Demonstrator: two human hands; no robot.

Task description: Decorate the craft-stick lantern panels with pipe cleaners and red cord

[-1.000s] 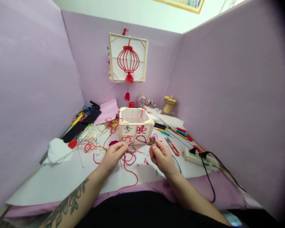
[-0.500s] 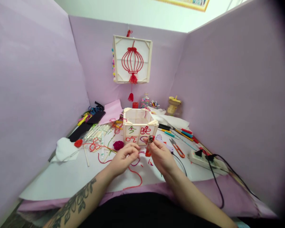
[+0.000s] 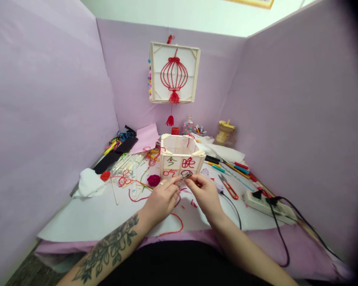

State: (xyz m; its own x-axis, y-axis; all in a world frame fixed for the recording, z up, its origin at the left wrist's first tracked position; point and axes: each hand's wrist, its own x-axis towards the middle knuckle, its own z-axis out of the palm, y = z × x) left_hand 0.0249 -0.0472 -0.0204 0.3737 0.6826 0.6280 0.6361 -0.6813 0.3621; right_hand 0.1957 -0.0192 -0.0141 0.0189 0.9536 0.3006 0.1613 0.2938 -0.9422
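Observation:
My left hand (image 3: 163, 199) and my right hand (image 3: 206, 193) meet just in front of a small wooden-stick lantern box (image 3: 181, 151) with red and green cord characters on its face. My right hand is closed on a small lighter (image 3: 183, 178) with a metal top, tilted toward the left hand. My left hand's fingers are pinched together at the lighter's tip, apparently on the end of a red cord (image 3: 175, 224) that trails over the white table sheet toward me. What the pinch holds is too small to be sure.
A finished lantern (image 3: 173, 73) with a red cord design hangs on the back partition. Red snips (image 3: 228, 188), pens (image 3: 233, 167) and a power strip (image 3: 267, 201) with black cables lie to the right. A dark red pompom (image 3: 153, 180), sticks, cords and white cloth (image 3: 88, 182) lie left. Purple partitions enclose three sides.
My hands have come together: the right hand has tipped the lighter from upright over toward the left hand's pinched fingers. The view has shifted slightly left and closer to the box.

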